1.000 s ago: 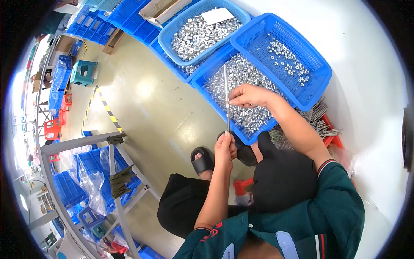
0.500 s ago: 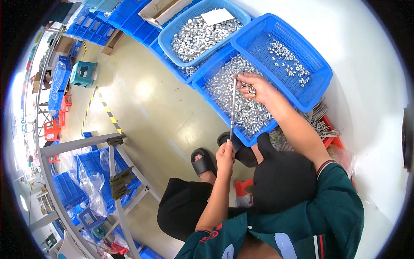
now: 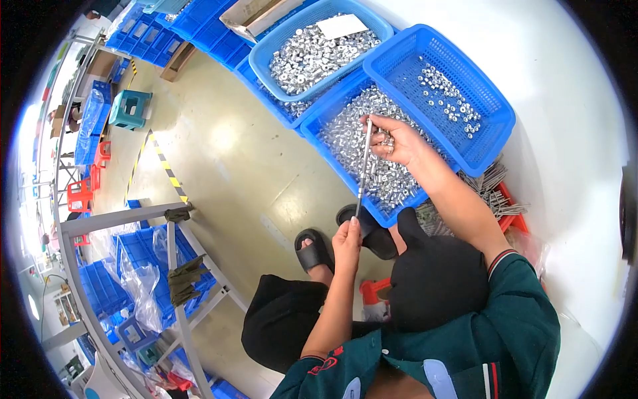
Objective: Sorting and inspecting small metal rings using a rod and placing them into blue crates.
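A thin metal rod (image 3: 364,169) slants upright between my hands, with a brighter, thicker stretch along its upper part. Its lower end is pinched in the closed fingers of my left hand (image 3: 347,245). My right hand (image 3: 400,141) is closed at the rod's top end, thumb and forefinger touching the tip. Several small shiny metal sleeves sit in its curled fingers. Beneath the right hand is a blue crate (image 3: 323,147) filled with small metal sleeves (image 3: 349,128). What exactly the right fingertips pinch is too small to make out.
A blue perforated basket (image 3: 488,149) with scattered metal nuts rests on the crate's right side. Behind stands a lighter blue basin (image 3: 266,56) of metal parts with a white card (image 3: 341,26). Thin rods (image 3: 495,189) lie at right. A grey metal frame (image 3: 126,219) stands left.
My right hand and the rod's upper end have shifted very slightly to the right. The left hand keeps its hold on the lower end. The view has moved a little.
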`<act>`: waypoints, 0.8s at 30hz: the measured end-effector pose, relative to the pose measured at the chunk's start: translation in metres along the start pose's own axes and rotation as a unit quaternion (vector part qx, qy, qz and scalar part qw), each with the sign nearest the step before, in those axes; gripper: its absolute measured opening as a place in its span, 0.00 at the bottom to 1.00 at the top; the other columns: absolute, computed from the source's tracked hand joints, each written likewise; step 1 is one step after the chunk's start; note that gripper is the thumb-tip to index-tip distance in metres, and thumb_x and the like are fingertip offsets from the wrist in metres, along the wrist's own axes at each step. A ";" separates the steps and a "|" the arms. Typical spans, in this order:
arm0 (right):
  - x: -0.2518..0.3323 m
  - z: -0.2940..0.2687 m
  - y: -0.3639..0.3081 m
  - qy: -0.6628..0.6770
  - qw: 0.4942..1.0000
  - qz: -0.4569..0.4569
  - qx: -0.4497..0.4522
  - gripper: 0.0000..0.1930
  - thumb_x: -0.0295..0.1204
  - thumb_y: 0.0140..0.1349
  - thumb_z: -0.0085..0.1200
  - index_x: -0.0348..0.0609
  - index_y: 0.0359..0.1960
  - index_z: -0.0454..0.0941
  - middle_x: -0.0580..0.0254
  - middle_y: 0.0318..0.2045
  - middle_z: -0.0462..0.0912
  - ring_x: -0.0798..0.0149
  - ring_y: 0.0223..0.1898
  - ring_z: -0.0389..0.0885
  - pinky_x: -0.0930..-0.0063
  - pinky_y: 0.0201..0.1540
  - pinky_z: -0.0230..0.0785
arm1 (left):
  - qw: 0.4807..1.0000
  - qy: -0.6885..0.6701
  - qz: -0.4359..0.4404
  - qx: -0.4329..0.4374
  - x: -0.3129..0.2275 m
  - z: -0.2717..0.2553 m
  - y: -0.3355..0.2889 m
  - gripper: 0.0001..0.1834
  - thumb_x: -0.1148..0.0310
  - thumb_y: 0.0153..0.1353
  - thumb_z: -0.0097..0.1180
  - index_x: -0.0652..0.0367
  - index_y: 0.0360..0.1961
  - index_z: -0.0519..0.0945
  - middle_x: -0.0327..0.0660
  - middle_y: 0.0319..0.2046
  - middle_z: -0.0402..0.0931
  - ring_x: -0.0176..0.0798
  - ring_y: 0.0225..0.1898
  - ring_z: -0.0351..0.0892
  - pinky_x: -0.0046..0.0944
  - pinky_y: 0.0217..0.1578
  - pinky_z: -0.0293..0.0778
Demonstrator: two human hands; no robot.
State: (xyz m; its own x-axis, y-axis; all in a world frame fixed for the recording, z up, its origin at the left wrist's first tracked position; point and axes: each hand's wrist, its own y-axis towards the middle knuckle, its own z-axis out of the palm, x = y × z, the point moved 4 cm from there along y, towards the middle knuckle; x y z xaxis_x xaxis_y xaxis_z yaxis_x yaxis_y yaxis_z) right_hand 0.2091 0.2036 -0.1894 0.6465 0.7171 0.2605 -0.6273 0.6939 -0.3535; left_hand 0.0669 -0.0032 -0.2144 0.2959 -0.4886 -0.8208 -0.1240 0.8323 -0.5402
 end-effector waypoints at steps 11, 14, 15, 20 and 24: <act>-0.003 0.013 -0.001 0.038 0.999 -0.023 0.017 0.13 0.34 0.61 0.47 0.38 0.42 0.70 0.66 0.26 0.70 0.77 0.20 0.64 0.85 0.12 0.54 | 0.999 0.012 0.028 -0.009 -0.002 0.000 0.000 0.19 0.55 0.61 0.47 0.51 0.17 0.65 0.24 0.11 0.55 0.19 0.12 0.49 0.24 0.12 0.45; -0.002 0.013 -0.002 0.045 0.998 -0.024 0.023 0.13 0.33 0.61 0.47 0.38 0.41 0.70 0.66 0.26 0.70 0.78 0.20 0.64 0.86 0.12 0.54 | 1.000 0.008 0.015 -0.010 -0.004 0.000 0.000 0.19 0.57 0.62 0.46 0.53 0.16 0.65 0.25 0.12 0.56 0.20 0.13 0.51 0.24 0.14 0.47; -0.001 0.012 -0.003 0.047 0.998 -0.015 0.032 0.12 0.33 0.60 0.48 0.37 0.40 0.70 0.66 0.26 0.70 0.78 0.20 0.64 0.86 0.12 0.54 | 1.000 0.007 0.001 -0.010 -0.004 0.000 0.000 0.19 0.60 0.63 0.45 0.54 0.16 0.65 0.27 0.12 0.57 0.21 0.15 0.52 0.24 0.15 0.48; 0.006 0.010 -0.004 -0.031 1.000 0.004 -0.005 0.13 0.32 0.60 0.48 0.35 0.40 0.70 0.66 0.27 0.70 0.79 0.19 0.63 0.87 0.12 0.54 | 0.999 0.026 0.024 -0.009 -0.006 -0.001 0.001 0.19 0.60 0.63 0.45 0.54 0.15 0.65 0.26 0.12 0.57 0.21 0.15 0.52 0.24 0.16 0.48; 0.001 0.018 -0.003 -0.047 0.997 -0.068 0.007 0.14 0.32 0.60 0.48 0.33 0.40 0.70 0.65 0.29 0.71 0.79 0.20 0.63 0.87 0.12 0.54 | 0.999 0.010 0.040 -0.012 -0.003 -0.004 0.002 0.18 0.56 0.62 0.46 0.51 0.17 0.66 0.24 0.11 0.56 0.19 0.12 0.50 0.23 0.12 0.45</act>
State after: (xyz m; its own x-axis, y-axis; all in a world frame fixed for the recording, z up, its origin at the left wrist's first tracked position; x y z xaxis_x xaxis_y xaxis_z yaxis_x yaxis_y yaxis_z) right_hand 0.2043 0.2032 -0.1722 0.6828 0.6186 0.3888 -0.5425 0.7857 -0.2973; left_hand 0.0622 -0.0014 -0.2138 0.2646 -0.4267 -0.8649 -0.1691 0.8624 -0.4772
